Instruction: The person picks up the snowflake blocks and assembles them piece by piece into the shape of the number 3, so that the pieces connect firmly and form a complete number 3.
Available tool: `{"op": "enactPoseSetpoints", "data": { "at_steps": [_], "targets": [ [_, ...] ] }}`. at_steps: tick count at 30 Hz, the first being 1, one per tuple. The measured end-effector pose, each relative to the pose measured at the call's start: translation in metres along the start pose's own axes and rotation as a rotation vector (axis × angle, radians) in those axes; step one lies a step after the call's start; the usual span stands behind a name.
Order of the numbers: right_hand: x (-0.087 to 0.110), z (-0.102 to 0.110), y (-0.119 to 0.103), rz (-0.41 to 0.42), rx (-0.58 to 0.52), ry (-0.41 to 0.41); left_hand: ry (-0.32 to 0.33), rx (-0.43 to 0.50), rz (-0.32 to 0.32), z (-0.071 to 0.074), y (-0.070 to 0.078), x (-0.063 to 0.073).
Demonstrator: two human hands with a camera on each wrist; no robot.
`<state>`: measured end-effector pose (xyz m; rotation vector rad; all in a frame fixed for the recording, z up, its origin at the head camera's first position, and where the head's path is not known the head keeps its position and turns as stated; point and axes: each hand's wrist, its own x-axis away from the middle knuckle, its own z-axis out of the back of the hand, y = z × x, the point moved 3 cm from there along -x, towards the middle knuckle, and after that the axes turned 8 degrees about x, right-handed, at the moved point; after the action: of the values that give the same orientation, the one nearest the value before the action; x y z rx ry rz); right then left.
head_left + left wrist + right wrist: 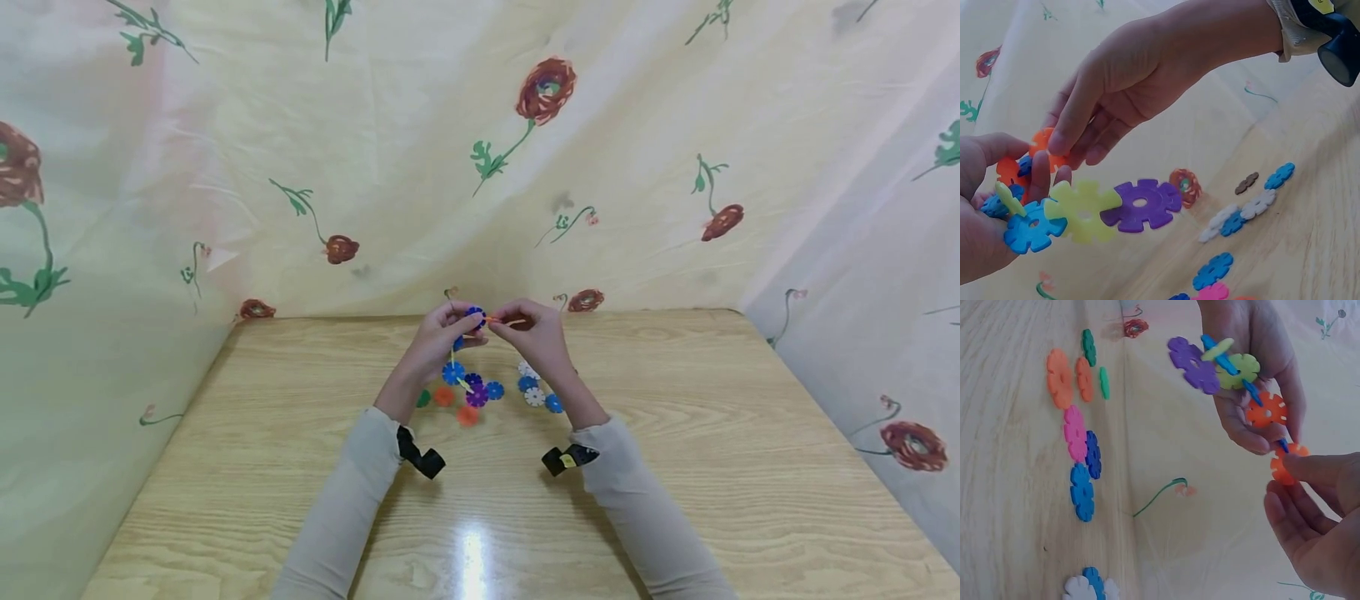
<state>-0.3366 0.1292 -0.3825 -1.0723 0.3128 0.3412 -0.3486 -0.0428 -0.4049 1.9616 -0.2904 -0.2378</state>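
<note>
You have the chain [1025, 234] up between your hands, just above the middle of the head picture. Your left hand [437, 337] has its fingers bent around the upper part; the rest hangs down past the palm to the purple disc [1142, 215]. Your right hand [543, 340] pinches the orange end disc [1279, 470] between thumb and fingers, against the dark blue disc [476, 313]. You can't tell from these views whether that joint is fully seated.

As far as the pictures show, eight discs make up the chain, counting the one at your right fingertips, so that last joint looks like the step in hand.

If more are to go on, you have loose ones below: a green disc [423, 399], a pink disc [1075, 433], oranges and blues near the centre, and, just right of them, a white disc [529, 400] among a few others, with a brown disc [1246, 183] beside. Whether any of those are joined isn't clear.

Your hands work at the far edge of the surface [262, 467], with the cloth [420, 158] close behind, so forward reach looks tight. The side edges stand well apart from you; your easiest room is the wood at lower left and lower right.
</note>
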Motion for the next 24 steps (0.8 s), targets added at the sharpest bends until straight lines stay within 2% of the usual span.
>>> {"op": "enactPoseSetpoints", "data": {
  "at_steps": [5,7,10,14,18,21,24],
  "targets": [
    [-0.002,0.003,0.002,-0.073,0.02,-0.153,0.01,-0.01,0.007,0.008,0.003,-0.001],
    [-0.002,0.003,0.005,-0.119,0.047,-0.254,0.019,-0.014,0.01,0.011,0.005,0.0],
    [0.002,0.001,0.009,-0.159,0.115,-0.449,0.036,-0.024,0.026,0.014,0.009,0.0],
    [0.012,-0.011,0.015,-0.051,0.14,-0.717,0.052,-0.036,0.043,0.018,0.012,0.001],
    [0.025,-0.026,0.016,0.08,0.116,-0.92,0.052,-0.022,0.049,0.021,0.014,0.0],
    [0.032,-0.034,0.014,0.123,0.132,-1.015,0.051,-0.004,0.052,0.021,0.016,0.0],
    [0.037,-0.04,0.014,0.129,0.154,-1.048,0.054,0.006,0.051,0.022,0.018,-0.001]
  ]
}}
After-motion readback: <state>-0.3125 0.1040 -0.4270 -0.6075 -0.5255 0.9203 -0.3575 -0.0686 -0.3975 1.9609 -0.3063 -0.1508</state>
